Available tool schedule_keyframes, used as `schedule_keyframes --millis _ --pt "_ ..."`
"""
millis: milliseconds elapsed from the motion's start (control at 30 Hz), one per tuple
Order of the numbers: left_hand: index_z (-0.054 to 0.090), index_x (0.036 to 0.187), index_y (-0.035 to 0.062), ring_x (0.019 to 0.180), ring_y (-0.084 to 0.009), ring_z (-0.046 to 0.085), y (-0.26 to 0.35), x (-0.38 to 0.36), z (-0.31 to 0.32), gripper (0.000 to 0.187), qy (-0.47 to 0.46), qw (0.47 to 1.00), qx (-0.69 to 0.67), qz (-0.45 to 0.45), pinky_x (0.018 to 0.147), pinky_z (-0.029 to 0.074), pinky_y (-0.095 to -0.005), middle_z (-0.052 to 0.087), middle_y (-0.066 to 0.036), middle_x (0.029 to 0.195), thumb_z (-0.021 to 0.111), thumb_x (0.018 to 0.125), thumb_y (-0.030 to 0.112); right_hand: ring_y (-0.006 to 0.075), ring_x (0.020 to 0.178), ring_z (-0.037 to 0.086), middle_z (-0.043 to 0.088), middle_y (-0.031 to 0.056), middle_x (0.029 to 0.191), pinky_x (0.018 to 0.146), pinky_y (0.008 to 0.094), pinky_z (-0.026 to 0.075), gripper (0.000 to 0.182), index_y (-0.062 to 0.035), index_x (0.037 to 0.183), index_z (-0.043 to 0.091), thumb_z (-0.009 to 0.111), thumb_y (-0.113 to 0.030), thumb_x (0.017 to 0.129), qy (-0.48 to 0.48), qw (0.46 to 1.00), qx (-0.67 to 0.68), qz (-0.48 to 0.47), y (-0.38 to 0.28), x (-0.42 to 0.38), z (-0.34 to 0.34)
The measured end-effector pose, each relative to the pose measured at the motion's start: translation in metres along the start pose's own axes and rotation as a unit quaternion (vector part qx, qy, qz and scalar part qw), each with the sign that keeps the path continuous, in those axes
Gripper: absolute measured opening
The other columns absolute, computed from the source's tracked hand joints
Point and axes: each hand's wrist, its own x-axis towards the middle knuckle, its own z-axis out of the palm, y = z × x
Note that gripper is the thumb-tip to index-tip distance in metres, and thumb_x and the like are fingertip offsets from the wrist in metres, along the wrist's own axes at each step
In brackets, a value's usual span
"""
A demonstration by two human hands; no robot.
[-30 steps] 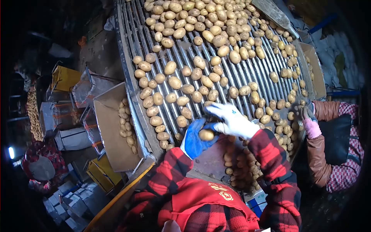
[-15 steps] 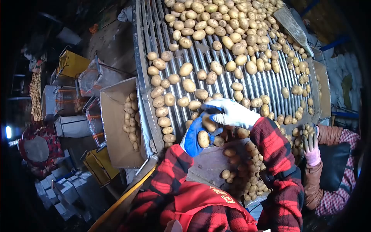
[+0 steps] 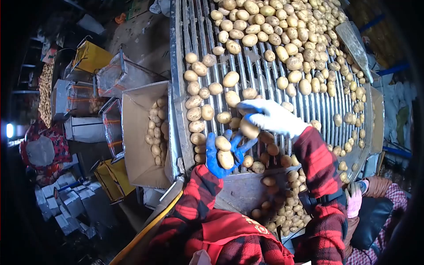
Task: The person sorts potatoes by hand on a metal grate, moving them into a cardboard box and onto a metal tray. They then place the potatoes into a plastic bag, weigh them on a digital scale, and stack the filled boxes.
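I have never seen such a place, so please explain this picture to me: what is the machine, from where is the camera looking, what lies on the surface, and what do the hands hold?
The camera sits on a person's head and looks down at that person's own arms in red and black checked sleeves. In front is a sorting table of grey metal rollers, like long bars side by side. Many yellow-brown potatoes lie on it. The left hand, in a blue-palmed glove, is cupped palm up with two potatoes in it. The right hand, in a white glove, grips one potato by the fingertips. Left of the table an open brown cardboard box holds more potatoes. At lower right, another worker's pink-gloved hand shows.
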Motion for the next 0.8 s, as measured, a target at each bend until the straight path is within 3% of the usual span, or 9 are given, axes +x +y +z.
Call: schedule_keyframes --millis 133,200,333,400,467,567,667,733,800 --pt "0.063 0.109 0.0178 0.104 -0.0207 0.055 0.011 -0.015 -0.01 0.043 0.155 0.983 -0.095 -0.023 0.071 0.05 -0.0331 0.06 0.0 0.113 0.065 0.087 0.054 0.0395 0.121 0.049 0.055 0.0185 0.131 0.106 0.0494 0.038 0.043 -0.0123 0.126 0.061 0.061 -0.028 0.086 0.152 0.921 -0.348 -0.086 -0.016 0.065 0.017" --pt "0.063 0.108 0.0172 0.106 -0.023 0.054 0.006 -0.014 0.004 0.041 0.146 0.985 -0.08 -0.054 0.071 0.049 -0.0327 0.06 -0.002 0.117 0.063 0.087 0.053 0.0391 0.125 0.046 0.053 0.0173 0.134 0.105 0.0519 0.036 0.041 -0.0135 0.122 0.061 0.063 -0.029 0.085 0.241 0.857 -0.44 -0.121 0.011 0.089 0.029" --pt "0.062 0.102 0.0148 0.117 -0.0345 0.052 0.001 -0.02 -0.001 0.039 0.078 0.993 0.017 -0.083 0.074 0.05 -0.0341 0.057 -0.012 0.13 0.055 0.092 0.052 0.0406 0.127 0.041 0.047 0.0146 0.139 0.104 0.0538 0.035 0.058 -0.0128 0.13 0.056 0.072 -0.033 0.078 0.179 0.88 -0.432 -0.086 0.033 0.058 0.047" --pt "0.059 0.092 0.0137 0.084 -0.0319 0.059 -0.001 -0.024 -0.007 0.041 0.105 0.989 0.083 -0.067 0.074 0.051 -0.041 0.06 -0.019 0.113 0.043 0.098 0.051 0.0355 0.115 0.049 0.052 0.0144 0.129 0.098 0.0493 0.04 0.051 -0.0116 0.122 0.061 0.072 -0.032 0.077 0.109 0.906 -0.395 -0.103 0.017 0.035 0.031" --pt "0.06 0.086 0.0125 0.071 -0.0272 0.053 -0.008 -0.022 -0.05 0.04 -0.093 0.993 0.065 -0.041 0.078 0.051 -0.044 0.06 -0.016 0.094 0.041 0.101 0.045 0.0336 0.114 0.051 0.055 0.0151 0.127 0.098 0.0482 0.041 0.048 -0.0124 0.121 0.062 0.071 -0.03 0.078 0.028 0.906 -0.423 -0.006 -0.017 0.038 -0.015" --pt "0.061 0.082 0.0106 0.068 -0.0261 0.051 -0.02 -0.007 -0.013 0.042 -0.179 0.964 0.192 0.039 0.082 0.045 -0.0426 0.056 -0.014 0.079 0.036 0.103 0.037 0.0356 0.114 0.053 0.057 0.0149 0.124 0.095 0.0479 0.043 0.048 -0.0159 0.123 0.062 0.068 -0.026 0.076 0.317 0.786 -0.532 -0.006 0.026 0.049 -0.088" --pt "0.062 0.116 0.0065 0.078 -0.028 0.055 -0.018 -0.007 -0.005 0.044 -0.149 0.968 0.173 -0.102 0.088 0.045 -0.0369 0.061 -0.017 0.097 0.042 0.1 0.042 0.0375 0.115 0.054 0.057 0.014 0.129 0.098 0.0475 0.043 0.048 -0.0158 0.124 0.062 0.066 -0.018 0.077 0.404 0.737 -0.54 0.039 0.1 0.025 -0.102" --pt "0.051 0.138 0.008 0.089 -0.0243 0.056 -0.019 -0.014 0.024 0.052 0.041 0.981 0.118 -0.15 0.073 0.046 -0.0321 0.058 -0.015 0.12 0.046 0.098 0.04 0.0352 0.115 0.055 0.06 0.013 0.126 0.1 0.0451 0.044 0.045 -0.0147 0.123 0.063 0.065 -0.01 0.078 0.345 0.801 -0.481 0.088 0.088 0.001 -0.086" --pt "0.043 0.144 0.0098 0.12 -0.034 0.053 -0.012 -0.007 -0.004 0.056 -0.036 0.969 0.099 -0.224 0.099 0.046 -0.0412 0.053 -0.017 0.136 0.045 0.096 0.038 0.0341 0.113 0.057 0.063 0.0125 0.117 0.098 0.044 0.045 0.044 -0.0125 0.12 0.065 0.065 -0.004 0.078 0.371 0.834 -0.406 0.038 0.093 -0.034 -0.074"
